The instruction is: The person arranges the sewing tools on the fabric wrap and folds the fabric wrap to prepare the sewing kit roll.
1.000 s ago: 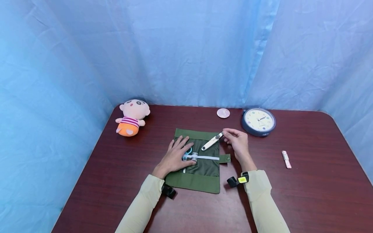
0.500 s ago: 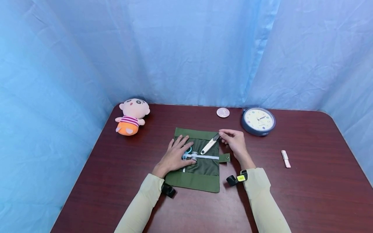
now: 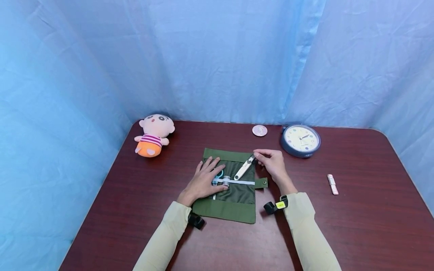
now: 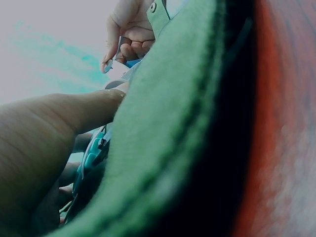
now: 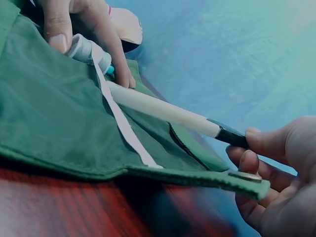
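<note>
A green cloth pouch [image 3: 237, 195] lies unfolded on the table, a white elastic band [image 3: 244, 183] across its middle. My left hand [image 3: 202, 183] rests spread on its left part, thumb by a grey thread spool [image 3: 226, 180] under the band. Blue-handled scissors [image 3: 219, 174] show partly beneath its fingers. With thumb and fingers my right hand [image 3: 274, 165] pinches the dark end of a white cutter [image 3: 243, 169], tilted over the pouch's upper right. In the right wrist view, the white end of the cutter [image 5: 163, 109] is close to the band [image 5: 121, 123].
A plush doll [image 3: 153, 136] sits at the back left of the table [image 3: 135, 195]. At the back stand a small round pinkish disc [image 3: 259, 130] and a blue-rimmed clock [image 3: 301, 140]. Farther right lies a small white and pink item [image 3: 332, 184]. Blue curtains hang behind.
My right hand has moved slightly left with the cutter, whose white end has come down closer to the band. My left hand has stayed in place on the pouch.
</note>
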The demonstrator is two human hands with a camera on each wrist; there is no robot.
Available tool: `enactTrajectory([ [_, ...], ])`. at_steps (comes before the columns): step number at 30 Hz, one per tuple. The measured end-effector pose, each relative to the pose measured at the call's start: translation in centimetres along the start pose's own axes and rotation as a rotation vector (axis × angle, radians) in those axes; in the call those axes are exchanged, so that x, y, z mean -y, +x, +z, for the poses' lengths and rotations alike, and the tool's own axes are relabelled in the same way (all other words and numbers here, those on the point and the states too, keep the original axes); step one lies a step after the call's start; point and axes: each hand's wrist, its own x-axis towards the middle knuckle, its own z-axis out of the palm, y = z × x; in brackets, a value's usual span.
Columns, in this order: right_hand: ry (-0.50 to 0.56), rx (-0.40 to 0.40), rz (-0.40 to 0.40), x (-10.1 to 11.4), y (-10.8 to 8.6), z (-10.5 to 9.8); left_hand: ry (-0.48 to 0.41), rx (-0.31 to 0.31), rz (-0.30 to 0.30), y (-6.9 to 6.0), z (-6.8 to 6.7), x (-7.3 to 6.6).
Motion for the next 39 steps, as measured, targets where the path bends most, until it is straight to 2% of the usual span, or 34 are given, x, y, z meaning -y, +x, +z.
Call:
enactTrajectory([
  [4, -0.057, -0.016, -0.018, 0.3, 0.0, -0.1, 0.004, 0.002, -0.002, 0.0, 0.0, 0.0],
  [9, -0.105, 0.012, -0.030, 0.5, 0.0, 0.0, 0.000, 0.005, -0.009, 0.0, -0.1, -0.1],
  [13, -0.114, 0.009, -0.041, 0.6, 0.1, 0.1, 0.004, 0.009, -0.010, 0.0, -0.1, -0.2],
  [20, -0.145, -0.051, -0.039, 0.6, 0.1, -0.3, 0.000, 0.018, -0.010, 0.0, -0.4, -0.5],
  [28, -0.127, -0.040, -0.007, 0.7, -0.1, -0.6, -0.026, 0.038, -0.002, -0.2, -1.1, -0.5],
  [34, -0.101, -0.046, -0.019, 0.5, 0.1, -0.8, -0.060, 0.028, 0.022, -0.2, -2.2, -1.7],
  [39, -0.089, -0.042, -0.036, 0.6, 0.2, -0.9, -0.071, 0.061, 0.062, 0.5, -2.4, -3.2],
])
